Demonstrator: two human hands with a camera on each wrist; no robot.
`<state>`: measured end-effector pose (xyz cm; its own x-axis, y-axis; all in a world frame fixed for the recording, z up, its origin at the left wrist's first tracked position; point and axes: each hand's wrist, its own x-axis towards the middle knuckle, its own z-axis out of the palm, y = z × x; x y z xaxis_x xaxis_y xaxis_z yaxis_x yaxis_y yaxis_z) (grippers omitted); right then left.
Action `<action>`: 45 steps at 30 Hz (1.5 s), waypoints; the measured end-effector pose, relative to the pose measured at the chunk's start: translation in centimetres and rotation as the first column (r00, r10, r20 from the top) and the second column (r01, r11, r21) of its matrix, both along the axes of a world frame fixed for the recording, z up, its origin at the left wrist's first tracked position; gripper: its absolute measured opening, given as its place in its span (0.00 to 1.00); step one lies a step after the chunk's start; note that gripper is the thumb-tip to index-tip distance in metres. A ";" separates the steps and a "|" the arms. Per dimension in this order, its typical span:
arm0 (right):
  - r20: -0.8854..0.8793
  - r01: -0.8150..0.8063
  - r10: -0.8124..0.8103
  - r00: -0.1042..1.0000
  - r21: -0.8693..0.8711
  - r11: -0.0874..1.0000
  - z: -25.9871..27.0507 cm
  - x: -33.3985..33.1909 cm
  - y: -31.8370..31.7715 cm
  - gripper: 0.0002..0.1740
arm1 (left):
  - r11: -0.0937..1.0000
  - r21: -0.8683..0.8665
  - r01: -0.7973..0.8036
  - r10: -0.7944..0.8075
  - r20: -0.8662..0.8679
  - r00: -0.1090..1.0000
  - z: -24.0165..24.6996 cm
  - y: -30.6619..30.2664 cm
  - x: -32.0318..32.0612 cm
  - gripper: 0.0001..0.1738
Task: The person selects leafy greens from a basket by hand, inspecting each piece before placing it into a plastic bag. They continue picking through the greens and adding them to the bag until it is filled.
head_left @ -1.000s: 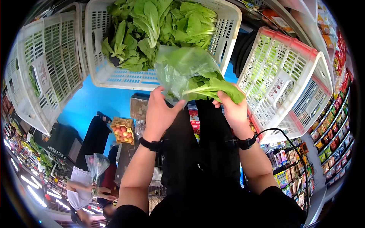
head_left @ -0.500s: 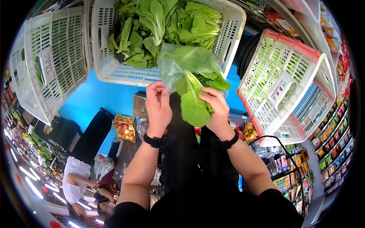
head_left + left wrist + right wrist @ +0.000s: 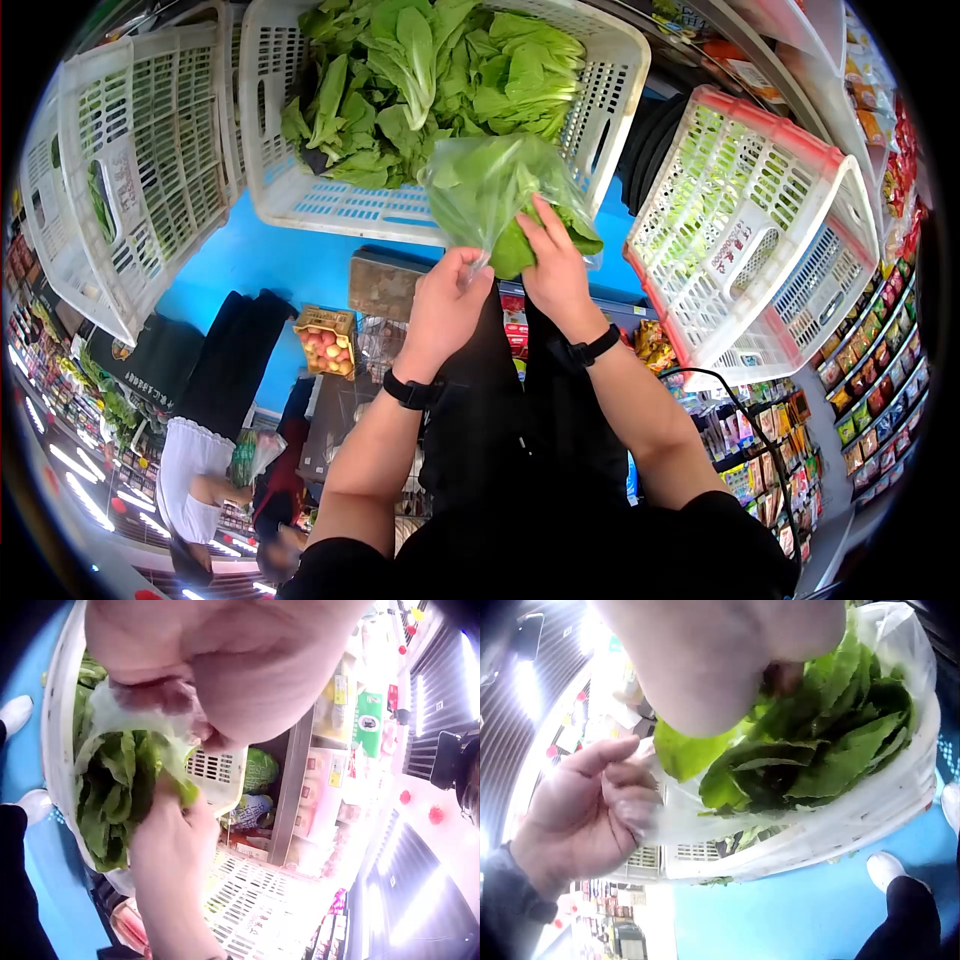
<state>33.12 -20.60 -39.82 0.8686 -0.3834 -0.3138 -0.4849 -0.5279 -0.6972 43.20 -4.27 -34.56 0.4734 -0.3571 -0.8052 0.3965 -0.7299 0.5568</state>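
In the head view, a clear plastic bag (image 3: 462,190) with leafy greens (image 3: 512,255) in its mouth hangs in front of a white crate. My left hand (image 3: 447,307) pinches the bag's gathered edge between thumb and fingers. My right hand (image 3: 557,282) is at the mouth, fingers on a green leaf and the stems at the bag's edge. The left wrist view shows its fingers and thumb around a bright leaf (image 3: 187,790) beside darker greens (image 3: 112,802). In the right wrist view, leaves (image 3: 832,765) fill the bag opening, and the right fingertips are mostly hidden.
The white crate (image 3: 345,222) holds more leafy greens (image 3: 400,80). White crates stand left (image 3: 150,150) and right (image 3: 740,235), the right one red-edged. A box of round fruit (image 3: 325,342) sits lower left. Packaged snacks (image 3: 870,350) line shelves on the right. Another person (image 3: 190,470) stands lower left.
The right hand has moved up and tucked the hanging leaf end into the bag. The left hand has shifted right and down along the bag's edge.
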 end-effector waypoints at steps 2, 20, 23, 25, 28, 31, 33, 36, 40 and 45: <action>-0.153 -0.143 0.109 0.982 -0.232 0.962 0.8 1.3 0.2 0.35 | 0.996 -0.056 -0.066 0.065 -0.016 0.998 -0.5 0.0 -0.3 0.12; -0.076 -0.060 0.047 0.996 -0.185 0.981 3.8 2.0 -4.6 0.25 | 0.947 0.167 0.273 -0.320 0.434 0.842 0.0 -0.3 3.9 0.27; -0.101 0.005 -0.042 0.994 -0.339 0.941 3.6 3.0 -6.2 0.26 | 0.939 0.205 0.275 -0.341 0.462 0.819 -2.0 -1.4 6.0 0.14; -0.234 0.087 -0.126 0.964 -0.172 0.981 2.3 1.9 -6.9 0.25 | 0.982 0.166 0.089 -0.151 0.415 0.897 -2.5 -2.9 7.7 0.15; -0.423 0.238 -0.201 0.884 0.037 0.970 1.5 0.8 -7.5 0.24 | 0.971 0.012 -0.238 0.234 0.143 0.962 -2.8 -4.4 9.0 0.17; -0.488 0.311 -0.248 0.837 0.051 0.949 0.9 0.1 -7.5 0.21 | 0.836 -0.158 -0.525 0.482 -0.247 0.841 -3.2 -4.7 9.6 0.15; -0.496 0.475 -0.378 0.781 0.080 0.876 0.1 -0.3 -7.8 0.20 | 0.782 -0.186 -0.596 0.496 -0.394 0.774 -2.5 -4.6 10.3 0.16; -0.342 0.660 -0.572 0.746 0.500 0.561 -1.0 -1.0 -7.7 0.20 | 0.692 -0.191 -0.696 0.484 -0.593 0.643 0.9 -5.1 10.8 0.22; -0.574 0.680 -0.607 0.550 0.729 -0.074 0.6 -1.8 -8.0 0.16 | 0.700 -0.188 -0.689 0.457 -0.624 0.634 1.1 -5.0 10.0 0.28; -0.201 0.571 -0.763 0.614 0.781 0.254 0.9 -2.4 -6.1 0.25 | 0.717 -0.224 -0.661 0.450 -0.575 0.683 1.8 -3.2 8.4 0.29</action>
<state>30.73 -26.70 -38.93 0.4857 -0.5740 -0.6593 -0.2194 0.6501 -0.7275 51.62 -7.47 -32.71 0.3085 -0.4716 -0.8261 0.9264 -0.0481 0.3734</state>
